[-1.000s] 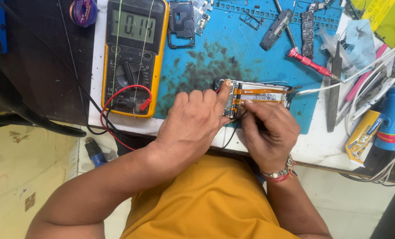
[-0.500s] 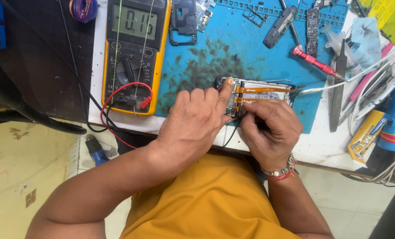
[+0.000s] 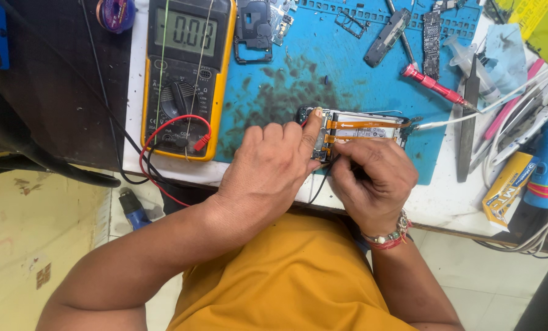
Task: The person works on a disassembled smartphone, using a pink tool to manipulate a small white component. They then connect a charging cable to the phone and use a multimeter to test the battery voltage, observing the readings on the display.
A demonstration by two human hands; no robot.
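One opened phone (image 3: pixel 363 130) lies on the blue mat (image 3: pixel 274 92), right of the one yellow meter (image 3: pixel 185 73). The left hand (image 3: pixel 274 168) presses one fingertip on the phone's left end. The right hand (image 3: pixel 372 178) sits just below it, fingers pinched on a thin black probe.

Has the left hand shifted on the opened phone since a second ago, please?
No. The left hand sits as before, forefinger on the top left corner of the opened phone, right of the yellow multimeter. Only the camera shifted slightly.
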